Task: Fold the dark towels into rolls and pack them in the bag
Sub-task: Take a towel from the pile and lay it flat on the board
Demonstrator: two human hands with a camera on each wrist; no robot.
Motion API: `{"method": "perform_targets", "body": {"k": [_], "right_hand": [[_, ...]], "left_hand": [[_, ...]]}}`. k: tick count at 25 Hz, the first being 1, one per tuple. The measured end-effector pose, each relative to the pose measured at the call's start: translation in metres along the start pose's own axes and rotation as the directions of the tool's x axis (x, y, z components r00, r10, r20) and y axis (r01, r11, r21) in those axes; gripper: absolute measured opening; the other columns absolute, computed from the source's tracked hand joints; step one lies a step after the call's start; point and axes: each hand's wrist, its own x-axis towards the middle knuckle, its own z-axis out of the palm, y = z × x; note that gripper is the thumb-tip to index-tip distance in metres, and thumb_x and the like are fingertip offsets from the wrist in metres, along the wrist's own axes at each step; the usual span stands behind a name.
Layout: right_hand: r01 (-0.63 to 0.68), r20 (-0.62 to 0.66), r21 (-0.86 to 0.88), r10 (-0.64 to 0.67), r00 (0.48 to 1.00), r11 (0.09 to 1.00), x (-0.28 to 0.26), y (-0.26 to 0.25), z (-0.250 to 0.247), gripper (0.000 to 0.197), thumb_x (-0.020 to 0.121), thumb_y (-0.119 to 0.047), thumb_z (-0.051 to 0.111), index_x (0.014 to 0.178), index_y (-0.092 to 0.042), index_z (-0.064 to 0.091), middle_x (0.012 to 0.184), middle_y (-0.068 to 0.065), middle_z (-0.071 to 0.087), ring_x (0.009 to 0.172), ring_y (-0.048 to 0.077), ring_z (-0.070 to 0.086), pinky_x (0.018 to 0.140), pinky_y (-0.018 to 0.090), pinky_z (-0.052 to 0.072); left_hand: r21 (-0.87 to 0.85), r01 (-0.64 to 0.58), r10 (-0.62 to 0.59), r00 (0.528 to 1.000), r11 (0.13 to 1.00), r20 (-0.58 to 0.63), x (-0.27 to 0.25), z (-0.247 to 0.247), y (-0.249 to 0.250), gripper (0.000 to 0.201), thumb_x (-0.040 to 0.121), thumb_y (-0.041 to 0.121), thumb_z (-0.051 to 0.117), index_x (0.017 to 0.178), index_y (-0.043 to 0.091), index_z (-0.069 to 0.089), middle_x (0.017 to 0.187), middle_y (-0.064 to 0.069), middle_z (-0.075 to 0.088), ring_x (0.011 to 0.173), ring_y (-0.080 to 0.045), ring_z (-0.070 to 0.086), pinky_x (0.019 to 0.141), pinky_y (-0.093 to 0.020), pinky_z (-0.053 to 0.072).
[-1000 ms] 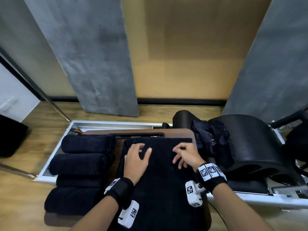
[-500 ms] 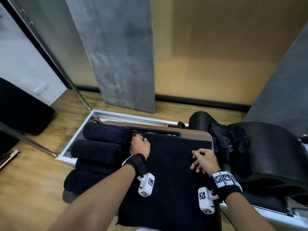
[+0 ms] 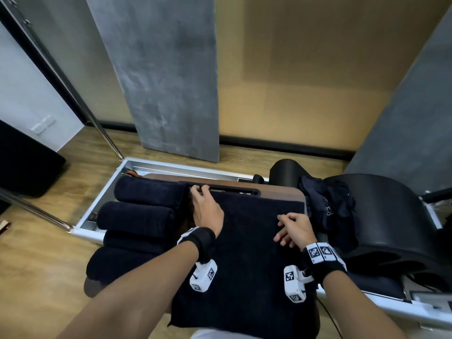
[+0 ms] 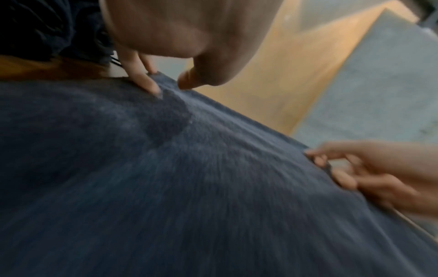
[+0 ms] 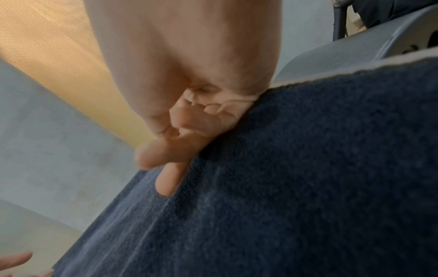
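- A dark towel (image 3: 247, 243) lies spread flat over a wooden desk (image 3: 278, 190), filling the lower centre of the head view; its near edge hangs over the front of the desk at the bottom of the frame.
- The left hand (image 3: 206, 209) sits at the towel's far left corner, just left of centre in the head view. In the left wrist view the left hand (image 4: 170, 37) has its fingertips (image 4: 144, 82) and thumb pressing down on the very corner of the cloth, with fingers bent; whether they truly pinch the edge I cannot tell.
- The right hand (image 3: 294, 231) rests on the towel near its right edge, right of centre. In the right wrist view the right hand (image 5: 184, 75) has several fingers curled under the palm while one finger (image 5: 170, 180) stretches out along the towel (image 5: 284, 187); a firm grip on the cloth is not plain.
- Four rolled towels (image 3: 137, 216) lie stacked side by side at the left of the desk, centre left of the frame, touching one another.
- A crumpled dark bag (image 3: 327, 204) lies just beside the right edge of the desk, against a black padded barrel (image 3: 391, 216) at the right of the frame.
- Both wrists wear black bands (image 3: 203, 241) carrying white marker blocks.
- Grey panels (image 3: 171, 81) stand against a tan wall in the upper half.
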Motion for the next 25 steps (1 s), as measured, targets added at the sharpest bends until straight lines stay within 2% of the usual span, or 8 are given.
{"method": "perform_targets", "body": {"k": [3, 5, 10, 13, 17, 19, 21, 25], "right_hand": [[-0.009, 0.016, 0.106, 0.007, 1.000, 0.994, -0.015, -0.004, 0.000, 0.024, 0.105, -0.027, 0.057, 0.097, -0.004, 0.060, 0.074, 0.027, 0.074, 0.046, 0.029, 0.067, 0.039, 0.023, 0.046], [0.065, -0.013, 0.172, -0.064, 0.998, 0.983, -0.034, -0.003, 0.002, 0.012, 0.104, -0.019, 0.062, 0.101, -0.007, 0.063, 0.077, 0.024, 0.076, 0.052, 0.031, 0.070, 0.044, 0.026, 0.052], [0.303, -0.099, 0.040, -0.298, 0.949, 0.952, -0.110, 0.035, 0.018, 0.015, 0.096, 0.004, 0.065, 0.091, -0.009, 0.070, 0.068, 0.015, 0.070, 0.052, 0.024, 0.063, 0.048, 0.029, 0.051], [0.437, -0.153, -0.191, -0.467, 0.871, 0.879, -0.163, 0.074, 0.036, 0.020, 0.090, 0.004, 0.071, 0.088, -0.016, 0.073, 0.077, 0.000, 0.073, 0.069, 0.011, 0.068, 0.067, 0.027, 0.057], [0.535, -0.041, -0.468, -0.621, 0.782, 0.704, -0.211, 0.120, 0.055, 0.038, 0.089, -0.025, 0.081, 0.126, -0.025, 0.070, 0.137, -0.015, 0.060, 0.129, 0.000, 0.053, 0.113, 0.023, 0.039], [0.514, 0.116, -0.636, -0.588, 0.801, 0.575, -0.222, 0.135, 0.060, 0.068, 0.089, -0.032, 0.079, 0.151, -0.025, 0.051, 0.163, -0.010, 0.035, 0.152, 0.005, 0.028, 0.128, 0.032, 0.019], [0.477, 0.210, -0.776, -0.543, 0.813, 0.412, -0.227, 0.141, 0.065, 0.087, 0.088, -0.014, 0.073, 0.163, -0.024, 0.029, 0.173, -0.006, 0.011, 0.160, 0.009, 0.006, 0.131, 0.039, 0.007], [0.468, 0.220, -0.780, -0.518, 0.827, 0.416, -0.232, 0.135, 0.059, 0.097, 0.079, 0.019, 0.048, 0.165, -0.021, 0.024, 0.174, -0.007, 0.003, 0.161, 0.009, 0.001, 0.131, 0.035, 0.003]], "left_hand": [[0.140, -0.308, 0.301, 0.951, 0.941, 0.067, -0.049, 0.000, -0.017, 0.016, 0.107, 0.027, 0.048, 0.117, 0.021, 0.058, 0.123, 0.000, 0.049, 0.112, -0.022, 0.052, 0.089, -0.041, 0.050], [0.182, -0.450, 0.423, 0.890, 0.874, 0.170, -0.084, -0.001, -0.034, 0.025, 0.110, 0.036, 0.039, 0.105, 0.024, 0.060, 0.109, 0.005, 0.052, 0.104, -0.019, 0.052, 0.086, -0.039, 0.047], [0.087, -0.574, 0.532, 0.798, 0.814, 0.282, -0.145, -0.016, -0.085, 0.030, 0.109, 0.048, 0.043, 0.093, 0.025, 0.053, 0.091, 0.009, 0.051, 0.090, -0.018, 0.058, 0.074, -0.035, 0.047], [0.126, -0.637, 0.588, 0.758, 0.760, 0.281, -0.173, -0.026, -0.108, 0.051, 0.104, 0.069, 0.038, 0.115, 0.025, 0.061, 0.113, 0.010, 0.056, 0.106, -0.016, 0.056, 0.085, -0.035, 0.048], [0.144, -0.654, 0.566, 0.727, 0.742, 0.389, -0.193, -0.034, -0.135, 0.104, 0.086, 0.091, 0.045, 0.159, 0.017, 0.042, 0.161, -0.001, 0.043, 0.150, -0.022, 0.040, 0.123, -0.046, 0.034], [0.169, -0.717, 0.592, 0.666, 0.676, 0.454, -0.200, -0.036, -0.150, 0.110, 0.087, 0.079, 0.058, 0.168, 0.018, 0.018, 0.175, 0.000, 0.016, 0.161, -0.020, 0.020, 0.130, -0.048, 0.017], [0.191, -0.749, 0.593, 0.630, 0.635, 0.501, -0.203, -0.042, -0.162, 0.106, 0.089, 0.043, 0.070, 0.170, 0.021, 0.004, 0.176, 0.004, -0.006, 0.164, -0.017, 0.002, 0.132, -0.046, 0.009], [0.101, -0.749, 0.610, 0.602, 0.655, 0.515, -0.198, -0.057, -0.169, 0.102, 0.085, -0.008, 0.057, 0.169, 0.025, 0.011, 0.175, 0.011, -0.006, 0.162, -0.011, -0.009, 0.133, -0.039, 0.004]]}}
